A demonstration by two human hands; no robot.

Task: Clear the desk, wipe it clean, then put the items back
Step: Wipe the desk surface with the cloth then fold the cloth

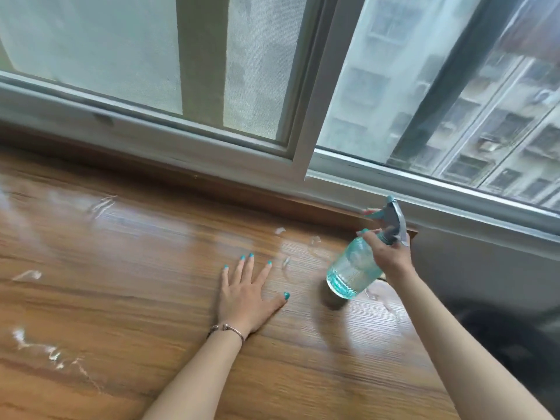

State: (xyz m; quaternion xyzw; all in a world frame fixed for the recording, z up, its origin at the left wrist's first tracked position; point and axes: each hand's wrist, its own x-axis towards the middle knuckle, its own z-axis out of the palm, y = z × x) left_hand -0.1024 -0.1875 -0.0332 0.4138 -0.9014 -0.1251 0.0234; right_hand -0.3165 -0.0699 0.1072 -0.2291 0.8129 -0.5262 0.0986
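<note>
A wooden desk (121, 283) fills the lower left, its surface shiny with wet streaks and small white smears. My left hand (247, 289) lies flat on the wood with the fingers spread, holding nothing. My right hand (389, 253) grips the neck of a clear teal spray bottle (353, 271), a finger on the trigger. The bottle hangs tilted just above the desk near its right end, nozzle pointing up and left. A little liquid sits in its base.
A sliding window (303, 101) with a grey frame runs along the desk's far edge; buildings show through the glass. The desk ends at the right, where a grey wall (485, 268) and dark floor area lie beyond.
</note>
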